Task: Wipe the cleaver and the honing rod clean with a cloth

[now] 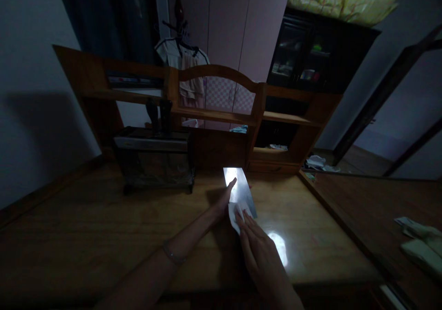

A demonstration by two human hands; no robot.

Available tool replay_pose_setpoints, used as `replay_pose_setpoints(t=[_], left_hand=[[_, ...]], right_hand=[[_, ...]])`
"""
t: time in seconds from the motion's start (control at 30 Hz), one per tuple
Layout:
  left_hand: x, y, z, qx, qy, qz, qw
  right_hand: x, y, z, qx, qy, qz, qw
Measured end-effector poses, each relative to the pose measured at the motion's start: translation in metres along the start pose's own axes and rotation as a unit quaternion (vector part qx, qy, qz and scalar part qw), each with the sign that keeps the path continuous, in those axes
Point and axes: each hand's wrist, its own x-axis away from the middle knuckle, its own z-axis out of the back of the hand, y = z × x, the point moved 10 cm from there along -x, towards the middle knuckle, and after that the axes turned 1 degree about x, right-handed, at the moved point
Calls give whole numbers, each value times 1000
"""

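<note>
A shiny flat rectangular sheet [241, 188], perhaps a small mirror, lies on the wooden desk [103, 236] in dim light. My left hand [226, 197] lies along its left edge with fingers stretched out, touching it. My right hand [257, 245] presses a white cloth or tissue [235, 213] flat against the sheet's near end, fingers extended and together. A thin bracelet sits on my left wrist.
A wooden hutch with shelves [221, 112] stands at the back of the desk. A dark glass-fronted box [155, 160] sits at the left. Folded pale items [419, 243] lie on a surface to the right. A dark cabinet [311, 56] and pink wardrobe [238, 24] stand behind.
</note>
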Motion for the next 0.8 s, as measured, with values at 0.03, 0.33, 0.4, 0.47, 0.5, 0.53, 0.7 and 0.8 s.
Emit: replay_pose_setpoints(t=[0.03,0.33,0.4,0.47,0.5,0.53,0.7,0.8], left_hand=[[0,-1,0,1,-3,4,1000],[1,1,10,-23,9,-13,1000],[2,1,9,-25,14,-6,1000],[3,0,8,-16,23,5,1000],[4,0,8,-7,27,12,1000],[4,-1,7,1,32,18,999],[7,1,3,23,44,22,999],[9,2,3,30,51,13,998]], right_hand=[[0,0,1,-3,-2,0,1000],[1,22,27,-146,64,-119,980],[4,24,32,-167,93,-142,971],[3,14,31,-151,94,-116,977],[2,6,28,-134,86,-89,983],[1,-3,24,-114,75,-58,989],[6,-23,4,-30,63,30,997],[13,-19,-4,-2,68,35,997]])
